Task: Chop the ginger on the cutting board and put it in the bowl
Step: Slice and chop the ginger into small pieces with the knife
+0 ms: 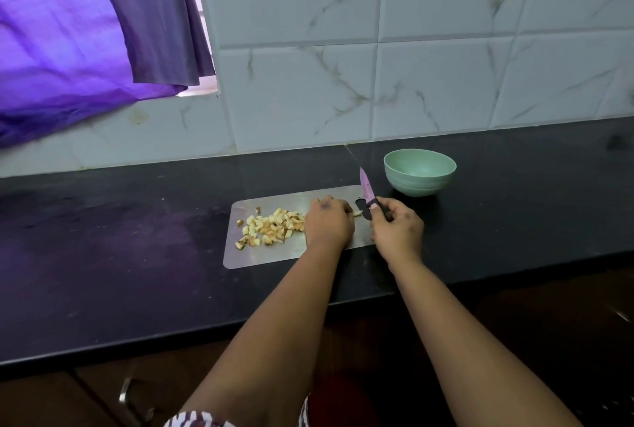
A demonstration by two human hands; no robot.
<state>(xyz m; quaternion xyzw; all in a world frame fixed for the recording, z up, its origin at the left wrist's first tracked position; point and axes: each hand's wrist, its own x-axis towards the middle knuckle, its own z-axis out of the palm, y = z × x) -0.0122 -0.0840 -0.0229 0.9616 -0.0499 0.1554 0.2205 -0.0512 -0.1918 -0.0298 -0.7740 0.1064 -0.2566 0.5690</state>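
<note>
Chopping is nearly finishing: the right hand [398,227] is gripping the knife [367,191], the left hand [327,220] is curling over the last ginger piece [357,213] on the cutting board [260,255]. Diced ginger [271,226] is lying at nine o'clock; scooping into the empty bowl [420,171] at two o'clock is coming next.

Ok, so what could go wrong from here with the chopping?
The left hand holds a small ginger piece right beside the knife in the right hand, so fingers could get nicked. The ginger pile could scatter off the cutting board during transfer to the bowl.
</note>
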